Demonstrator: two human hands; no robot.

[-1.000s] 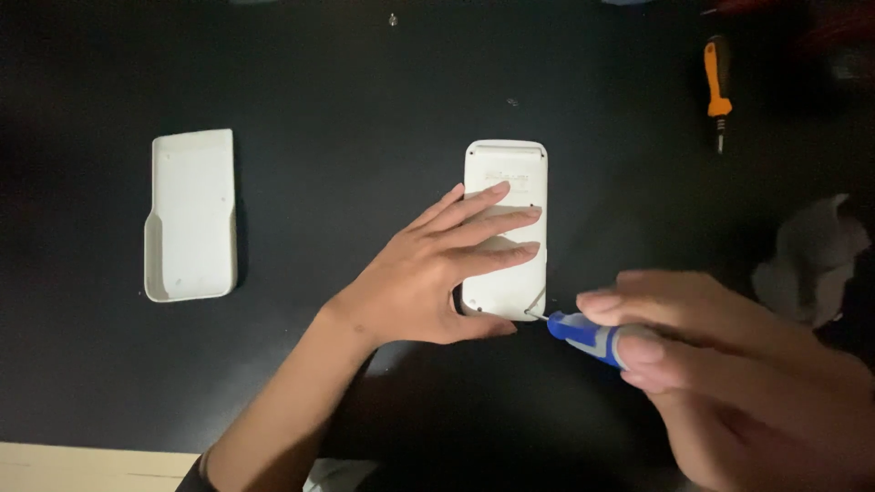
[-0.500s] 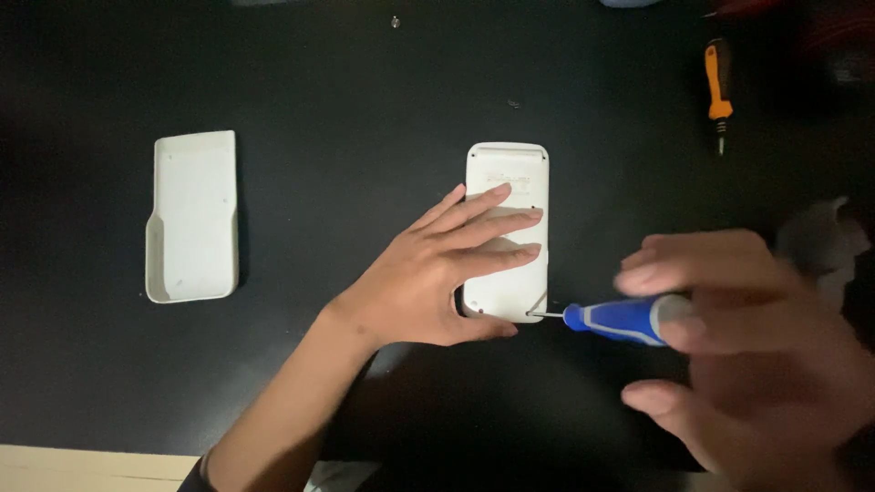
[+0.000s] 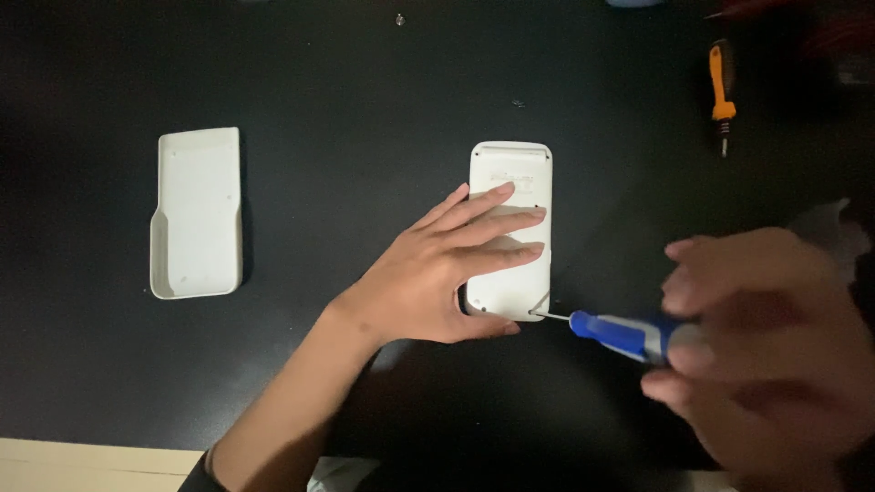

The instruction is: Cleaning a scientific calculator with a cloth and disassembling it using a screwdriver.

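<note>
A white handheld device (image 3: 510,164) lies back side up on the black mat (image 3: 365,91). My left hand (image 3: 437,273) lies flat on it, fingers spread across its middle, pressing it down. My right hand (image 3: 766,346), blurred at the lower right, grips a blue-handled screwdriver (image 3: 620,334). The thin metal tip touches the device's lower right corner. A white slide-on cover (image 3: 196,214) lies apart at the left.
An orange-handled screwdriver (image 3: 721,91) lies at the upper right. Two tiny screws (image 3: 518,104) and another small part (image 3: 399,18) sit on the mat above the device. A pale crumpled thing (image 3: 834,223) shows at the right edge. Light wood table edge (image 3: 82,465) runs along the bottom left.
My right hand has shifted right and re-gripped, with the blue screwdriver's handle now more exposed and its tip still at the device's lower right corner. The left hand has stayed put.
</note>
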